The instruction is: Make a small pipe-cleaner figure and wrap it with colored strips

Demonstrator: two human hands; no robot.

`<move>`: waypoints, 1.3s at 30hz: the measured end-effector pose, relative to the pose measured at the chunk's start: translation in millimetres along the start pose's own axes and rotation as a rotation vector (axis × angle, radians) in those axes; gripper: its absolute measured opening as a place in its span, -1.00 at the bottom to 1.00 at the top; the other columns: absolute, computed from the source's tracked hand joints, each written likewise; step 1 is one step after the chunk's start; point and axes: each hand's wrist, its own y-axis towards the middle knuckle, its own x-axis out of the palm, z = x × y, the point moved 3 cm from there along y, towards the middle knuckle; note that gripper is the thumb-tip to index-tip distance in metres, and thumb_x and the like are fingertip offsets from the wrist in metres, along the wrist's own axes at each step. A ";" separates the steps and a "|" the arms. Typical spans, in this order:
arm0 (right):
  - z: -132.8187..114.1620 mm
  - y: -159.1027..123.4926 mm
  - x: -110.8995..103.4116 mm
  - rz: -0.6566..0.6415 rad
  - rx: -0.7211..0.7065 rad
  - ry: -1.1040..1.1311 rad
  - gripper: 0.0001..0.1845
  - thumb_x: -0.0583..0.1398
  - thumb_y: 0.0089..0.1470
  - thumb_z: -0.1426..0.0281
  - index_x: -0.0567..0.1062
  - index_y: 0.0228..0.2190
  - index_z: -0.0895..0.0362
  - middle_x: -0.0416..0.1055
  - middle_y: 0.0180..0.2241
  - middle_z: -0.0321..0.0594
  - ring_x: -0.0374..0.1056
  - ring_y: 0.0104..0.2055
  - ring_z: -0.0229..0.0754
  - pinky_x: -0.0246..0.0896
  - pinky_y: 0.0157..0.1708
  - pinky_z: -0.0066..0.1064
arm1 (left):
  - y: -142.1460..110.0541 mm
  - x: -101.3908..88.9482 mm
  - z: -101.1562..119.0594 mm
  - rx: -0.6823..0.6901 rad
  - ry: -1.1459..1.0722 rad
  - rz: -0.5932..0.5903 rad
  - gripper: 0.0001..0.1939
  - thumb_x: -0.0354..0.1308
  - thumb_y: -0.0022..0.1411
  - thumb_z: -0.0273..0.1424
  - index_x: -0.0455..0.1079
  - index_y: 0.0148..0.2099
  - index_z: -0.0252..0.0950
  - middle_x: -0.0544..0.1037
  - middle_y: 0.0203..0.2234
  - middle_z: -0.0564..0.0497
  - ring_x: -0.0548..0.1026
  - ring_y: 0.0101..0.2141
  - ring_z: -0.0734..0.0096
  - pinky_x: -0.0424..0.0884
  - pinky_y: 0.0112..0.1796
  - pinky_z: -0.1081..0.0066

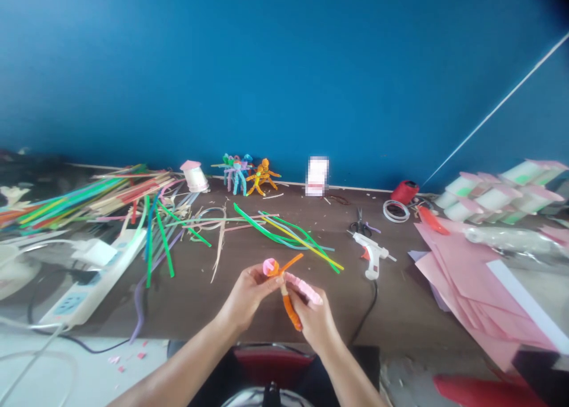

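Observation:
My left hand (247, 297) pinches a small pink rolled flower head (269, 267) that sits on an orange strip (291, 263). My right hand (315, 317) is closed around the lower, orange-wrapped stem (291, 312) and a pink strip (303, 287) that runs across its fingers. Both hands meet above the near edge of the brown table (208, 300). A loose bunch of green, yellow and blue strips (288, 236) lies just beyond the hands.
A white glue gun (372, 255) lies right of the hands, its cable running toward me. Scissors (361, 223), tape rings (395, 211), a red spool (404, 192), pink paper sheets (462, 276), a white power strip (95, 279), coloured strip piles (89, 196) and small strip figures (249, 176) surround the work spot.

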 end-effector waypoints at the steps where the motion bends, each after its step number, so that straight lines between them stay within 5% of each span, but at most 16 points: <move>1: -0.3 -1.1 -0.1 0.004 -0.039 -0.036 -0.68 0.11 0.02 0.23 0.50 -0.29 0.18 0.21 -0.76 -0.41 0.00 -0.78 -0.41 -0.04 -0.79 -0.55 | 0.5 0.2 0.9 0.015 0.042 0.022 -0.87 0.25 -0.04 -0.39 0.42 -0.44 -0.36 0.46 -0.55 0.09 0.36 -0.45 0.52 0.26 -0.33 0.54; 5: -2.0 -5.5 -0.8 -0.023 -0.128 -0.156 -0.66 0.02 0.10 0.25 0.49 -0.22 0.12 0.40 -0.59 -0.26 0.21 -0.69 -0.32 0.14 -0.72 -0.52 | 1.4 2.3 4.7 0.071 0.118 0.104 -0.86 0.24 -0.04 -0.37 0.39 -0.46 -0.36 0.41 -0.57 0.12 0.34 -0.46 0.52 0.26 -0.34 0.55; 8: -7.7 -9.3 -2.8 -0.015 -0.210 -0.288 -0.67 -0.03 0.15 0.34 0.51 -0.27 0.09 0.47 -0.42 -0.15 0.39 -0.39 -0.20 0.27 -0.53 -0.51 | 1.8 4.3 5.6 0.078 0.172 0.111 -0.85 0.21 -0.02 -0.36 0.38 -0.45 -0.36 0.40 -0.57 0.12 0.34 -0.46 0.50 0.25 -0.36 0.54; 12: -21.2 -14.3 -8.5 0.060 -0.354 -0.544 -0.73 0.01 0.12 0.44 0.48 -0.25 0.07 0.43 -0.14 -0.15 0.27 -0.02 -0.13 0.23 -0.14 -0.39 | 1.8 3.2 4.8 0.082 0.329 0.099 -0.83 0.16 0.01 -0.34 0.36 -0.47 -0.37 0.38 -0.59 0.11 0.32 -0.48 0.48 0.23 -0.41 0.54; 18: -37.8 -11.0 -15.0 0.023 -0.329 -0.632 -0.74 0.00 0.12 0.43 0.48 -0.29 0.08 0.50 -0.29 -0.19 0.41 -0.27 -0.16 0.25 -0.26 -0.43 | 1.6 2.0 5.4 0.075 0.476 0.061 -0.81 0.15 0.00 -0.34 0.31 -0.53 -0.37 0.35 -0.64 0.11 0.31 -0.52 0.49 0.21 -0.47 0.55; 27: -34.3 7.9 -31.8 0.057 -0.165 -0.363 -0.84 0.13 -0.03 0.42 0.53 -0.49 0.09 0.44 -0.47 -0.25 0.37 -0.47 -0.25 0.24 -0.45 -0.48 | -0.8 5.6 10.9 -0.096 0.183 -0.222 -0.86 0.25 -0.08 -0.39 0.44 -0.43 -0.37 0.52 -0.54 0.03 0.43 -0.45 0.38 0.29 -0.34 0.47; 31: -32.3 13.3 -29.0 -0.086 -0.019 -0.232 -0.89 0.18 -0.13 0.44 0.54 -0.53 0.13 0.45 -0.54 -0.28 0.35 -0.47 -0.26 0.20 -0.47 -0.50 | -3.3 8.4 12.8 -0.151 0.106 -0.342 -0.86 0.26 -0.08 -0.42 0.47 -0.41 -0.39 0.53 -0.54 0.01 0.42 -0.49 0.43 0.30 -0.39 0.49; 35: -17.5 18.1 -20.3 -0.123 0.144 0.089 -0.84 0.23 -0.16 0.34 0.51 -0.57 0.19 0.37 -0.64 -0.32 0.22 -0.60 -0.35 0.04 -0.61 -0.55 | -3.9 7.7 13.5 -0.117 0.008 -0.306 -0.90 0.27 -0.07 -0.44 0.44 -0.45 -0.38 0.48 -0.59 0.05 0.40 -0.52 0.49 0.29 -0.40 0.50; 39: -2.7 17.9 -11.9 -0.104 0.224 0.188 -0.72 0.27 -0.21 0.23 0.44 -0.67 0.20 0.10 -0.79 -0.46 -0.09 -0.73 -0.46 -0.23 -0.73 -0.56 | -2.1 2.6 6.1 -0.075 -0.114 -0.141 -0.89 0.29 -0.10 -0.46 0.41 -0.48 -0.36 0.46 -0.60 0.09 0.38 -0.51 0.55 0.27 -0.37 0.54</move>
